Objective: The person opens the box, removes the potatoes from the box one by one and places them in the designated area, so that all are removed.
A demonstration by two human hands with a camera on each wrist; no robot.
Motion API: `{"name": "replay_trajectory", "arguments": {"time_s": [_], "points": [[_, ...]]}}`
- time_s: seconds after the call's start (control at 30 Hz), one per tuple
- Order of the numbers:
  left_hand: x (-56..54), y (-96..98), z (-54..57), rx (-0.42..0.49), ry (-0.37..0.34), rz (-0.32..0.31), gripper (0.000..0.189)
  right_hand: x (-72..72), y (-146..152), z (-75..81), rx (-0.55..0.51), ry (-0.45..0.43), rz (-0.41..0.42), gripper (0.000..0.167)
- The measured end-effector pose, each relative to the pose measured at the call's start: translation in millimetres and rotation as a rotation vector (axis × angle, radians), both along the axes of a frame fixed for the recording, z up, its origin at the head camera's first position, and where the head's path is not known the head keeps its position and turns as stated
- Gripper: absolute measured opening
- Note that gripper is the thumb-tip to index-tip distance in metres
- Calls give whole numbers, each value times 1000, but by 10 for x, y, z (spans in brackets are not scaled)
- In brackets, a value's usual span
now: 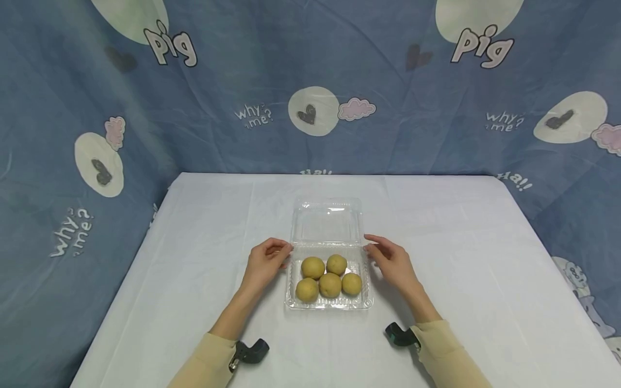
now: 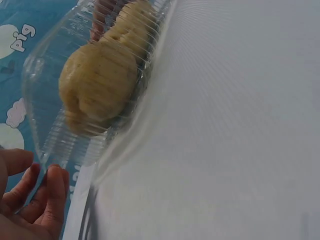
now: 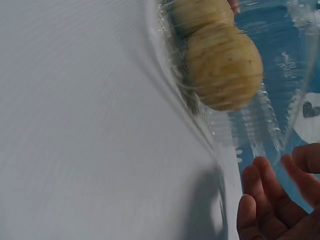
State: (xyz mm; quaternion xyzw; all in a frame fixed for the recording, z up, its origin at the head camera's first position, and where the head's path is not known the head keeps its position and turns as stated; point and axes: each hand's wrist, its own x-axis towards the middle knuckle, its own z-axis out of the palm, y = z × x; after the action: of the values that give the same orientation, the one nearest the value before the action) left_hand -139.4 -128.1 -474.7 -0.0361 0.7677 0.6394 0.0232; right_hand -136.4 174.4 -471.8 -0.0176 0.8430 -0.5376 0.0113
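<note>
Box: a clear plastic box (image 1: 330,307) near the middle of the bench (image 1: 475,258), its lid (image 1: 327,226) folded back on the far side and the base nearer the person.
Potatoes: five potatoes (image 1: 330,285) in the base, two in the far row and three in the near row, close together.
Left hand: the left hand (image 1: 266,263) is at the left side of the box, by the hinge, fingers curved and thumb tip at the edge; I cannot tell whether it pinches the plastic.
Right hand: the right hand (image 1: 392,264) is at the right side, level with the hinge, fingers loosely extended and gripping nothing, fingertips at or just beside the edge.
Sleeves: beige sleeves (image 1: 206,361) on both arms, a dark wrist mount (image 1: 401,335) showing at each cuff.
Bench: covered in white cloth, with a shadow beside the right hand.
Backdrop: a blue curtain (image 1: 233,145) behind and at both sides, printed with "pig", "why me?", pale ovals, hearts and pink clouds.
</note>
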Motion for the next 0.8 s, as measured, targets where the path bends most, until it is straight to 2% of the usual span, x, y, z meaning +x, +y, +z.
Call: {"name": "replay_trajectory", "arguments": {"time_s": [0.17, 0.27, 0.47, 0.6, 0.7, 0.8], "points": [[116, -84, 50, -239, 107, -37, 21, 114, 74, 16, 104, 83, 10, 30], [189, -125, 78, -328, 140, -66, 22, 184, 101, 30, 159, 175, 27, 27], [331, -179, 108, -361, 155, -133, 24, 312, 104, 61, 220, 339, 93, 24], [398, -178, 101, -366, 165, -152, 26, 371, 86, 77, 269, 406, 129, 27], [429, -161, 84, -318, 133, -155, 25, 402, 66, 99, 307, 440, 144, 29], [453, -139, 72, -243, 70, -156, 24, 427, 40, 131, 340, 465, 158, 29]]}}
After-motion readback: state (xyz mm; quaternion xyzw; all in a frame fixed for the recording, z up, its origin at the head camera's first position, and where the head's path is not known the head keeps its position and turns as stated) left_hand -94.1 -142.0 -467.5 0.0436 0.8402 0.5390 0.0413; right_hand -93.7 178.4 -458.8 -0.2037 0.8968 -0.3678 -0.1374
